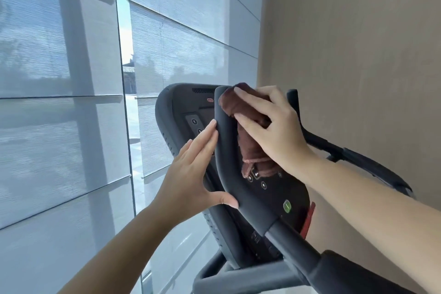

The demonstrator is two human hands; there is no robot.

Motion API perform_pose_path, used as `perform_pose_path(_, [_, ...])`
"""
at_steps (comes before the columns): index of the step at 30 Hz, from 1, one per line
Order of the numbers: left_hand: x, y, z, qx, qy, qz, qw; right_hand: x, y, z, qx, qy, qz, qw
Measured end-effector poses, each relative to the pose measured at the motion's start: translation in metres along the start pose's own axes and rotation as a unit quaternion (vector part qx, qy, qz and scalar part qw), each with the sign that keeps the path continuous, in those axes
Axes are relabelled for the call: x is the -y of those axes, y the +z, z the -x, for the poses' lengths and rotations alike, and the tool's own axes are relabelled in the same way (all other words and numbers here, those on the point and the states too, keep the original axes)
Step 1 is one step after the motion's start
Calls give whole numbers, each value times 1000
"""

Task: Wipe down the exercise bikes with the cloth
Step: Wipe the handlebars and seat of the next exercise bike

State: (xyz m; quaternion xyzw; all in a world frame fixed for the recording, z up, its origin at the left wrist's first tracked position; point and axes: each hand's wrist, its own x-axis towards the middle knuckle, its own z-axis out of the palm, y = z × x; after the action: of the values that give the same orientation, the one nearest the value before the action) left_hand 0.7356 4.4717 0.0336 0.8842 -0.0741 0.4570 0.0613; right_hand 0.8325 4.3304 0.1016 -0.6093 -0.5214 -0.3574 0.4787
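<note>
Two hands are working the bike's near handlebar [224,150].
The right hand [274,126] is pressing the brown cloth [250,148] at its 3 o'clock; the flat, open left hand [191,174] is bracing. Trailing cloth is likely brushing console buttons [263,185].

Both arms reach forward, left hand [188,174] flat with fingers extended, right hand [269,124] curled, palm down.

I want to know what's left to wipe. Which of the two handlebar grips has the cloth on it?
The near grip, crossing in front of the console. The right hand presses the brown cloth to its top; the far grip by the wall is bare.
</note>
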Motion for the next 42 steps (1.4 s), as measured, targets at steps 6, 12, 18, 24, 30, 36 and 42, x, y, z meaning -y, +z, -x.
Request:
perform_pose_path(6, [8, 9, 5, -28, 15, 49, 998, 5, -26, 47, 267, 80, 1, 960])
perform_pose_path(12, [20, 17, 5, -44, 50, 82, 994, 28, -47, 52, 309, 80, 86, 944])
perform_pose_path(18, [47, 21, 0, -40, 115, 108, 987, 30, 16, 9, -43, 6, 167, 985])
perform_pose_path(24, [92, 31, -8, -11, 192, 67, 979, 38, 34, 39, -25, 29, 238, 970])
perform_pose_path(30, [138, 46, -12, -32, 224, 38, 973, 76, 10, 59, 181, 58, 371, 909])
perform_pose_path(36, [151, 54, -15, -70, 272, 34, 959, 74, 56, 19, -40, 19, 429, 902])
perform_pose_path(42, [155, 61, -20, -106, 289, 44, 951, 67, 68, 37, 10, 3, 554, 833])
